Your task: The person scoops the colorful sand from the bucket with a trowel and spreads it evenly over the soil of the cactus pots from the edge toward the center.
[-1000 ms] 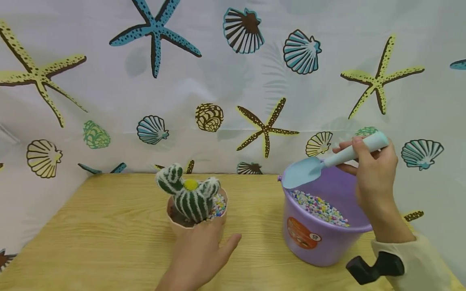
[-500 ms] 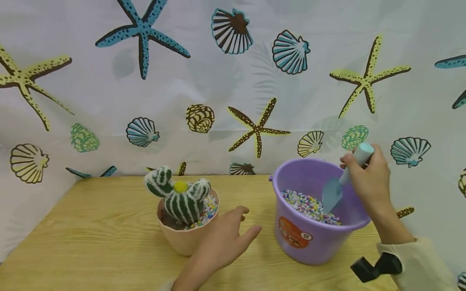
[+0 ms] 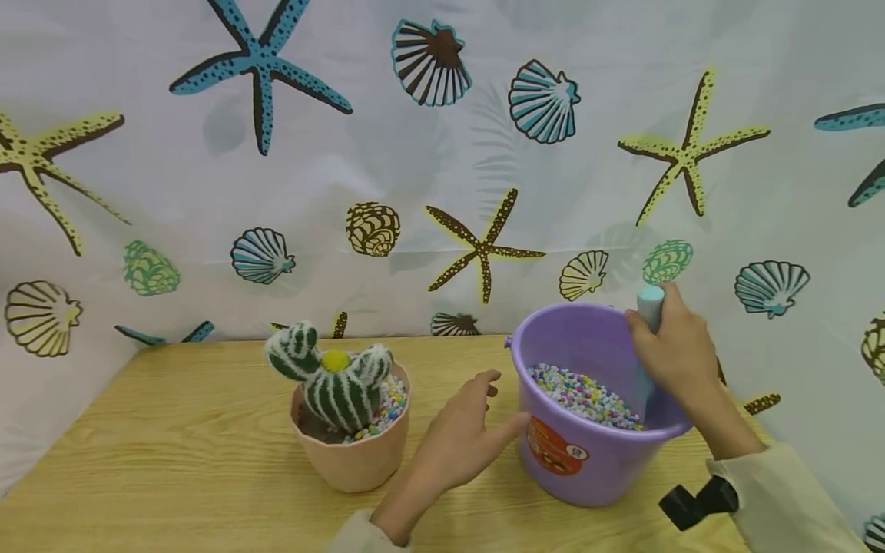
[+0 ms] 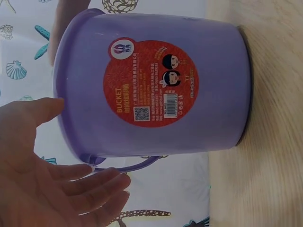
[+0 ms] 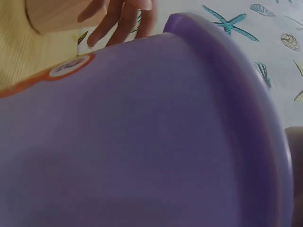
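My right hand (image 3: 674, 346) grips the light blue handle of a small scoop (image 3: 650, 303), held upright inside the purple bucket (image 3: 588, 468). The scoop's blade reaches down to the multicoloured beads (image 3: 588, 395) in the bucket, partly hidden by the wall and my hand. My left hand (image 3: 459, 434) hovers left of the bucket, fingers spread and relaxed, holding nothing. In the left wrist view its thumb and fingers lie near the bucket's rim (image 4: 66, 118); contact cannot be told. Left of that hand stands a peach pot (image 3: 353, 465) with a knitted cactus (image 3: 342, 395) and some beads.
The wooden table (image 3: 173, 438) bears the pot and bucket. Behind it hangs a white cloth (image 3: 332, 169) printed with starfish and shells. A black device (image 3: 698, 503) sits by the right sleeve.
The scoop has gone from level above the bucket's rim to upright down among the beads. My left hand has left the pot and moved right, towards the bucket.
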A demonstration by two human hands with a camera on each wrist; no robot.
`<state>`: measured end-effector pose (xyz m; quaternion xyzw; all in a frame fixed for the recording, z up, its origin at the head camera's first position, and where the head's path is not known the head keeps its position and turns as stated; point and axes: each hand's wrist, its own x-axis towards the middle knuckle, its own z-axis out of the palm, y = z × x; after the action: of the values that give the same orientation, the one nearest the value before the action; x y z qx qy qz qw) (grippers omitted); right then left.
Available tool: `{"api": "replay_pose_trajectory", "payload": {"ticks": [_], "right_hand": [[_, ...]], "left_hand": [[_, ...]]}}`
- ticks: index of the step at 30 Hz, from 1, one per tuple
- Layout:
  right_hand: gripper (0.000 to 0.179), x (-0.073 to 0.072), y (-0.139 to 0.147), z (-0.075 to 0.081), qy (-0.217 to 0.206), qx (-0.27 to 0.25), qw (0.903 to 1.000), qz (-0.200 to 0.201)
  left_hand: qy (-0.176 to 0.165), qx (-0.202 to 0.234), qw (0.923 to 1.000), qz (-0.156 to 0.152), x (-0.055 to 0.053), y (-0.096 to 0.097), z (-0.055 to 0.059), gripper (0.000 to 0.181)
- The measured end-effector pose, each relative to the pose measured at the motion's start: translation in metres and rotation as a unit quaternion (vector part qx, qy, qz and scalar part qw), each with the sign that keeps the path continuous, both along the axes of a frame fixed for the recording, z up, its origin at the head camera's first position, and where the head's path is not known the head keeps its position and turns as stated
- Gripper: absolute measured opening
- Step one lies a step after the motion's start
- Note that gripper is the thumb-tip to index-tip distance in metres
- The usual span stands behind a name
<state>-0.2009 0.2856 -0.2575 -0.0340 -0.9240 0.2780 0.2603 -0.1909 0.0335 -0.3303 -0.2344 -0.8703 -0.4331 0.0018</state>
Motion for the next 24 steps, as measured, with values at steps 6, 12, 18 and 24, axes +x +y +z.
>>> {"api": "replay_pose_trajectory", "payload": {"ticks": [6,12,18,24], "right_hand": [[0.038,-0.002,0.000,-0.003,-0.060,0.048,0.9962,0.040],[0.037,-0.003,0.005,-0.008,-0.096,0.039,0.9942,0.028],[0.040,-0.003,0.000,-0.007,-0.095,0.037,0.9948,0.002],[0.035,-0.009,-0.004,-0.010,-0.065,0.022,0.9975,-0.015]], "left_hand": [[-0.005,0.015,0.9998,0.011,-0.005,0.009,-0.004,0.094],[-0.012,0.024,0.9996,0.013,-0.007,0.015,-0.004,0.105],[0.007,0.038,0.9992,-0.010,-0.010,0.021,-0.004,0.105],[0.013,0.047,0.9981,-0.038,-0.012,0.029,-0.003,0.117]]}}
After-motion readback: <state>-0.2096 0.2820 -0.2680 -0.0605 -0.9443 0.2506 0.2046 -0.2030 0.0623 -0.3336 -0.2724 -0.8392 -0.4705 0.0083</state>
